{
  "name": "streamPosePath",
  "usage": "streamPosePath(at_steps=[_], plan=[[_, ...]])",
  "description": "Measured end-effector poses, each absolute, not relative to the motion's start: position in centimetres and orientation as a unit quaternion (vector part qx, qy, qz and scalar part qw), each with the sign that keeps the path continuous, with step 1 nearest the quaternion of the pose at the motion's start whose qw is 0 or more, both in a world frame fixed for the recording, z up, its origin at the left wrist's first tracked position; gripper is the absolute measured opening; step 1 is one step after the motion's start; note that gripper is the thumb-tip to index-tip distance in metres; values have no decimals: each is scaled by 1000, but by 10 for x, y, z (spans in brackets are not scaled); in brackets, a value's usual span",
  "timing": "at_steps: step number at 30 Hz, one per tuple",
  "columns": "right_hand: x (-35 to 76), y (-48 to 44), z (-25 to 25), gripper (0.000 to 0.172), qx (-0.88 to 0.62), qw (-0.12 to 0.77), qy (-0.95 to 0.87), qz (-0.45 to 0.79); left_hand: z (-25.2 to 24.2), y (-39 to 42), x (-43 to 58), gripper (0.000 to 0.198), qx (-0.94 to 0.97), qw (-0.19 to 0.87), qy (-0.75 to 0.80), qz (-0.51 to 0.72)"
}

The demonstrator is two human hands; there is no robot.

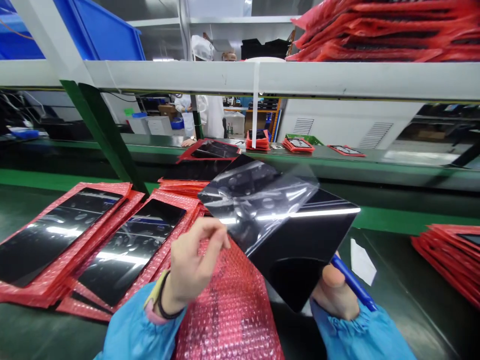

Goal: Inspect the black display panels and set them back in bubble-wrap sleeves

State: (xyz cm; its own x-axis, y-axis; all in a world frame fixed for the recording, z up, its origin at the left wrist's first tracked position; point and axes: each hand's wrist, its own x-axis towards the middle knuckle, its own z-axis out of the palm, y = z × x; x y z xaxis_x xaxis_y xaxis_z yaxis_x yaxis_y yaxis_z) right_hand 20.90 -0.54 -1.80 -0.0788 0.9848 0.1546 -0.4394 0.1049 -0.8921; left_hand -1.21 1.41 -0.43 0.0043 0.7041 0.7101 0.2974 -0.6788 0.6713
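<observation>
My right hand grips the lower right edge of a glossy black screen panel, thumb on its face. A blue pen is tucked in the same hand. The panel is tilted above the bench. A clear protective film covers its left part, with the film's right side lifted and creased. My left hand is closed near the panel's left edge, fingers curled and thumb against them; whether anything is between them is hidden. Below lies a red bubble-wrap bag.
At left, black screens rest on red bubble-wrap bags. Red-wrapped stacks stand at right, beside a white paper scrap. A green post and white shelf beam cross ahead. A person in white is beyond.
</observation>
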Motion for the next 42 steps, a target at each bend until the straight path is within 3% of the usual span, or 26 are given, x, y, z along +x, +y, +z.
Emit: streamPosePath(at_steps=[5,8,12,16,20,24,30,38,42], plan=[[214,-5,-21,80,-265,627,-440,585,5,34,-13,13,496,541,322,597],[213,-5,-25,77,-285,598,-452,597,7,36,-8,8,388,612,257,640],[202,-4,-23,88,-322,574,-473,586,6,30,-2,5,267,559,251,744],[182,-9,-9,73,-311,609,-500,532,6,23,-4,10,295,467,238,799],[172,-12,-9,80,-306,605,-531,509,8,13,-1,13,336,408,230,817],[174,-10,-19,86,-331,616,-552,453,11,4,3,14,342,400,224,820],[176,-17,-13,76,-294,602,-524,527,11,9,-2,15,325,404,216,827],[181,-21,-16,85,-240,579,-535,567,7,24,-11,14,313,409,241,823],[179,-23,-17,81,-243,574,-546,560,6,25,-11,13,323,397,251,822]])
